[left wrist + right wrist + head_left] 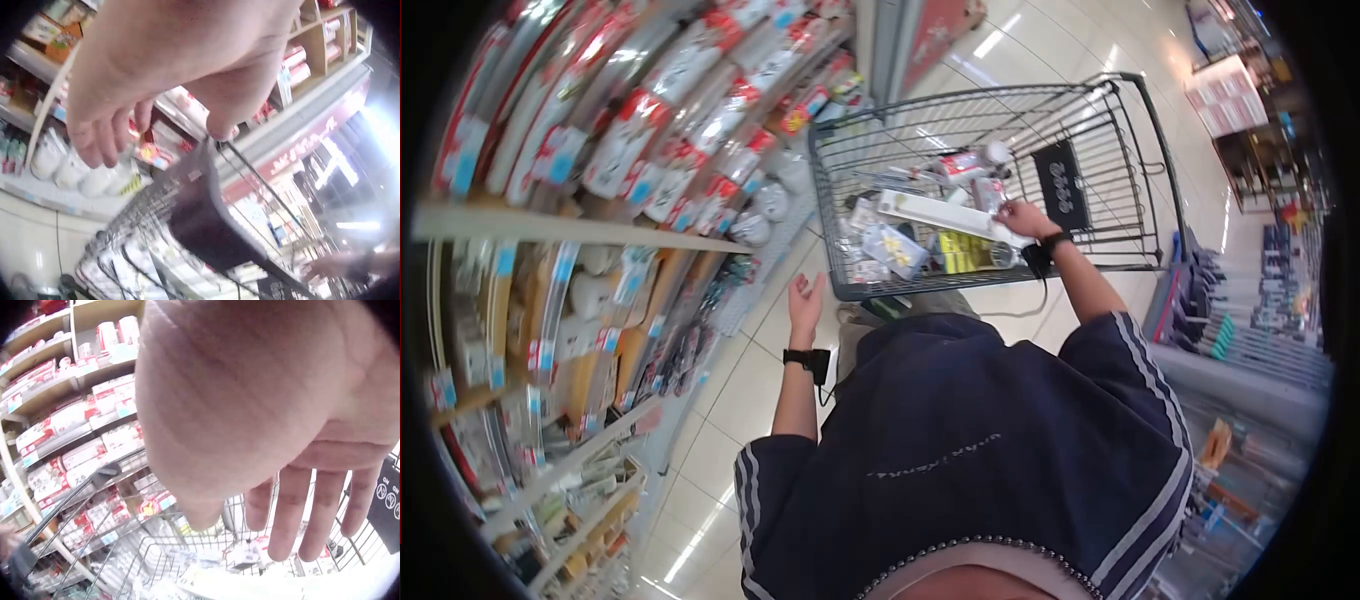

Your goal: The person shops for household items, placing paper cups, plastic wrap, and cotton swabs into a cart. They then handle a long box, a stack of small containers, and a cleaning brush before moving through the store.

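Note:
A shopping cart (pixel 990 92) of dark wire stands in front of the person. Inside it, a long white box (pixel 940 212) lies across several small packages, among them a yellow pack (pixel 966 252). My right hand (pixel 1022 218) is over the cart, overlapping the right end of the white box in the head view. The right wrist view shows its fingers (pixel 290 506) extended and spread, with nothing gripped between them. To the left of the cart, my left hand (pixel 804 303) hangs with loosely bent fingers and holds nothing. Its thumb overlaps the cart's corner in the left wrist view.
Shelves (pixel 580 225) full of red-and-white packages rise along the left. Another shelf with long-handled goods (pixel 1280 310) is at the right. Pale floor tiles (pixel 725 385) show between the cart and the left shelves. A black sign (pixel 1062 185) hangs on the cart's side.

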### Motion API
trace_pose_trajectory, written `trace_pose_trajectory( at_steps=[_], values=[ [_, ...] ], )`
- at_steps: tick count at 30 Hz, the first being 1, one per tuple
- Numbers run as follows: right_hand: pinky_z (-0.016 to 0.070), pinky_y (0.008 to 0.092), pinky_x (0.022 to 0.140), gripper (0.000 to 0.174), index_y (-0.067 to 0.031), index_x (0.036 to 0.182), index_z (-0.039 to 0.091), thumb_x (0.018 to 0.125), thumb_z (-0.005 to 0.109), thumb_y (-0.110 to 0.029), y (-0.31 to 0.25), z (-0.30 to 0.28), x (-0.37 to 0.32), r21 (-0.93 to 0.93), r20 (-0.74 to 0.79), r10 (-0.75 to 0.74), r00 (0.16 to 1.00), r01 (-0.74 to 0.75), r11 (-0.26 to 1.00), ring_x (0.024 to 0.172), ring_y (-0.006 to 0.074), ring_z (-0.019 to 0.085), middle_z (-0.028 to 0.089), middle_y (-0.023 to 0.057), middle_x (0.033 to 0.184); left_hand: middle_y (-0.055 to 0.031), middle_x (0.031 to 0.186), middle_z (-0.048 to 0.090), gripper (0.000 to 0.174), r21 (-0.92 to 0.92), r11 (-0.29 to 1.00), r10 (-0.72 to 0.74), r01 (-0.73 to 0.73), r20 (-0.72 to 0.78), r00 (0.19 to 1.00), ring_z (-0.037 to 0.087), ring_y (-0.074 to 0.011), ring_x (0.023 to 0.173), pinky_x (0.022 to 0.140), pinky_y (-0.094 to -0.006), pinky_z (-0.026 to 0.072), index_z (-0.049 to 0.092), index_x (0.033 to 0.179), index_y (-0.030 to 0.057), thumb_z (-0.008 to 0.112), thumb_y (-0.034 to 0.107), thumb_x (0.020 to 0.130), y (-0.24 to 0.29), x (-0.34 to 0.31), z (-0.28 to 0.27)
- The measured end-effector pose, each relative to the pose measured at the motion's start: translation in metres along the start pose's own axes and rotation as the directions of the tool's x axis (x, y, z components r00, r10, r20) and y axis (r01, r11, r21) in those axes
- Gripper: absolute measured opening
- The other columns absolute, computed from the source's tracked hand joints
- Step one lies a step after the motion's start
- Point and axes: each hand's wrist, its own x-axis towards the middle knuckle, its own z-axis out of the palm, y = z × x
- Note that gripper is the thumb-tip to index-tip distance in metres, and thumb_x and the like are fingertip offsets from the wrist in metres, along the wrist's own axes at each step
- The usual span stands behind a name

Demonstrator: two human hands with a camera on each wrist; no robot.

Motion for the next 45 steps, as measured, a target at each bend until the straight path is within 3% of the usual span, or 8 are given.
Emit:
trace_pose_trajectory(
  at_steps=[3,6,14,20,25,28,38,45],
  values=[
    [0.0522,0.0352,0.067,0.032,-0.0067,0.103,0.068,0.076,0.072,-0.025,0.024,-0.045,0.052,0.119,-0.205,0.022,0.978,0.002,0.993,0.072,0.0237,0.067,0.068,0.0125,0.076,-0.0106,0.105,0.061,0.053,-0.071,0.997,-0.004,0.005,0.011,1.000,0.058,-0.0164,0.093,0.082,-0.0292,0.0471,0.052,0.119,-0.0026,0.074,0.031,0.084,-0.016,-0.010,0.054],
    [0.0521,0.0371,0.074,0.034,-0.0065,0.107,0.063,0.076,0.070,-0.020,0.074,-0.044,0.115,0.125,-0.235,0.045,0.971,-0.015,0.992,0.081,0.0297,0.067,0.068,0.0160,0.083,-0.0024,0.086,0.062,0.030,-0.098,0.994,-0.054,0.037,-0.175,0.983,0.055,-0.0110,0.074,0.067,-0.0264,0.0460,0.060,0.103,-0.0004,0.072,0.018,0.082,-0.015,-0.017,0.078],
    [0.0481,0.0386,0.092,0.073,0.0039,0.121,0.054,0.067,0.080,-0.037,0.220,0.121,0.261,0.300,0.148,0.418,0.896,-0.443,0.845,0.105,0.0332,0.063,0.065,0.0230,0.109,-0.0118,0.108,0.063,0.028,-0.147,0.971,-0.218,0.187,-0.239,0.946,0.061,-0.0190,0.084,0.075,-0.0326,0.0520,0.059,0.111,0.0006,0.064,0.014,0.087,0.009,-0.019,0.082],
    [0.0424,0.0418,0.102,0.112,0.0019,0.137,0.027,0.054,0.085,-0.047,0.218,0.173,0.277,0.104,0.264,0.528,0.807,-0.568,0.816,0.123,0.0347,0.048,0.047,0.0228,0.131,-0.0118,0.108,0.064,0.029,-0.133,0.976,-0.204,0.173,-0.272,0.941,0.063,-0.0200,0.083,0.074,-0.0315,0.0498,0.056,0.115,0.0004,0.062,0.009,0.087,0.019,-0.021,0.090],
    [0.0398,0.0516,0.099,0.107,-0.0048,0.136,0.022,0.056,0.083,-0.040,0.174,0.183,0.302,0.083,0.076,0.837,0.542,-0.840,0.536,0.125,0.0366,0.039,0.037,0.0220,0.131,-0.0136,0.096,0.066,0.036,-0.022,0.949,-0.310,0.313,-0.220,0.925,0.062,-0.0190,0.075,0.067,-0.0292,0.0475,0.053,0.119,0.0020,0.062,0.015,0.087,0.024,-0.021,0.083],
    [0.0373,0.0525,0.100,0.102,-0.0041,0.133,0.025,0.055,0.082,-0.036,0.172,0.180,0.303,0.061,0.089,0.840,0.535,-0.845,0.531,0.126,0.0360,0.038,0.037,0.0210,0.131,-0.0130,0.096,0.066,0.036,-0.006,0.946,-0.315,0.323,-0.232,0.920,0.062,-0.0186,0.075,0.067,-0.0288,0.0473,0.053,0.119,0.0022,0.062,0.015,0.087,0.028,-0.020,0.087],
    [0.0402,0.0466,0.100,0.098,0.0015,0.132,0.032,0.054,0.083,-0.028,0.169,0.121,0.246,0.326,-0.042,0.632,0.774,-0.588,0.741,0.119,0.0365,0.049,0.050,0.0213,0.124,-0.0108,0.092,0.066,0.035,0.007,0.953,-0.295,0.303,-0.215,0.931,0.061,-0.0169,0.075,0.067,-0.0288,0.0486,0.055,0.117,0.0004,0.062,0.015,0.087,0.030,-0.015,0.080],
    [0.0411,0.0437,0.098,0.099,0.0020,0.133,0.032,0.050,0.082,-0.022,0.115,0.007,0.168,0.340,-0.549,-0.014,0.836,0.239,0.909,0.113,0.0360,0.050,0.050,0.0201,0.121,-0.0085,0.098,0.063,0.048,0.109,0.982,-0.115,0.157,-0.323,0.939,0.061,-0.0170,0.084,0.074,-0.0313,0.0503,0.055,0.118,0.0002,0.073,0.017,0.078,0.004,-0.009,0.073]
  ],
)
